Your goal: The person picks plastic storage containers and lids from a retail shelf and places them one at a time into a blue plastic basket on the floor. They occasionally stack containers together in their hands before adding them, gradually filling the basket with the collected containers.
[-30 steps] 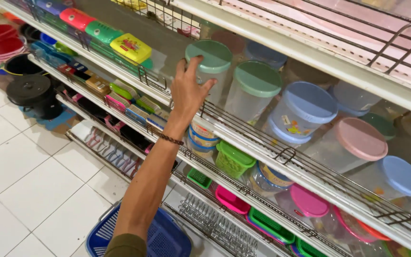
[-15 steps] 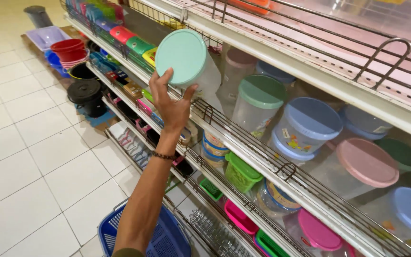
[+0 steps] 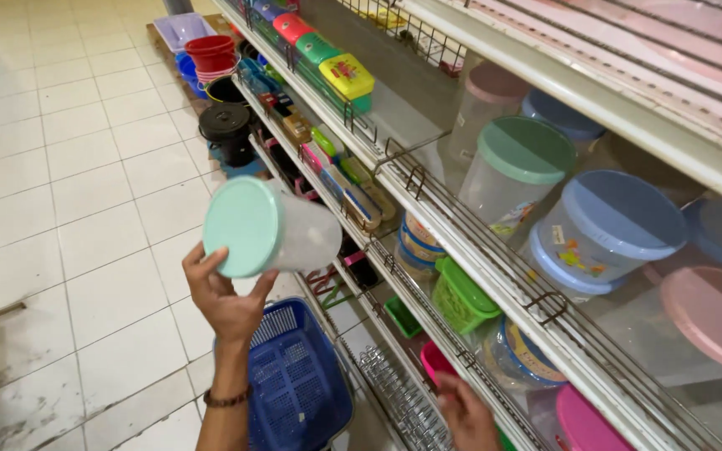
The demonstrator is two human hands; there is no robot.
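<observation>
Head view only. Your left hand [image 3: 226,299] is raised in front of the shelving, fingers curled around a clear plastic container with a mint-green lid [image 3: 267,227]. Grip sits at the lid end: thumb on the left rim, fingertips under the lower edge. The container lies tipped on its side, long axis roughly level, lid facing you and the tiled floor [image 3: 68,209], clear base pointing right toward the wire shelf rail [image 3: 461,250]. So the body extends away from your fingers toward the shelf, off the rack and held in the air above the blue shopping basket [image 3: 298,380] on the floor. A dark bead bracelet [image 3: 227,399] is on that wrist.

Your right hand [image 3: 468,411] is low at the bottom edge, near the lower shelf beside a pink tub [image 3: 438,361]; mostly cropped, so you can't tell whether its fingers are open or gripping anything. Left hand is the only one on the container.

On the shelf: a similar container with a green lid [image 3: 521,163], a blue-lidded tub [image 3: 607,221], a green basket box [image 3: 461,296]. Further down the aisle, red buckets [image 3: 211,54] and a black bin [image 3: 227,129].
</observation>
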